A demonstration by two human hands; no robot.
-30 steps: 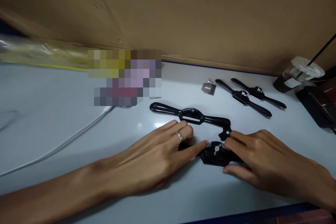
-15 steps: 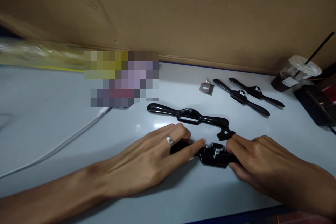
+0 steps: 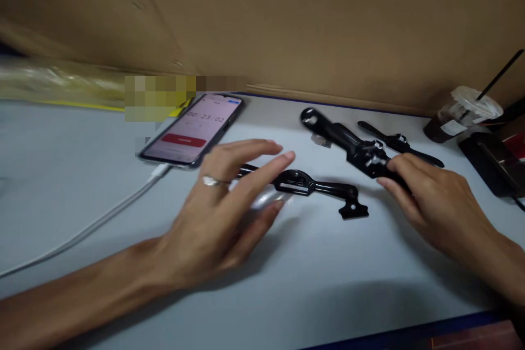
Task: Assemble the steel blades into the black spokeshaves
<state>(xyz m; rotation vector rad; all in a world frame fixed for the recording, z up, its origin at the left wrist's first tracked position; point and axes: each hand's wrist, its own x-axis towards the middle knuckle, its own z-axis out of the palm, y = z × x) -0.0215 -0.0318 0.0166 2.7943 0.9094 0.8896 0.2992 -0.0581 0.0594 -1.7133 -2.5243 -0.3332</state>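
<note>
My right hand point(image 3: 435, 205) is closed round one handle of a black spokeshave point(image 3: 367, 159), lifted and tilted with its other handle up to the left. It partly covers a second spokeshave point(image 3: 342, 131) lying behind it. My left hand point(image 3: 221, 208), a ring on one finger, is open with fingers apart. Just beyond its fingertips lies a black spokeshave body point(image 3: 295, 179) with an empty blade slot, its left end partly hidden by the hand. Touching or close to that body's right end is a small black cap plate point(image 3: 353, 210).
Behind the held spokeshave are a silver blade point(image 3: 321, 141), partly covered, and another spokeshave point(image 3: 400, 143). A phone point(image 3: 188, 131) on a white cable point(image 3: 110, 216) lies at the back left. A lidded drink cup point(image 3: 461, 115) and a black box point(image 3: 490, 167) stand right.
My right hand has raised the spokeshave from the table and carried it back toward the other spokeshaves. My left hand has let go of it, moved left and opened.
</note>
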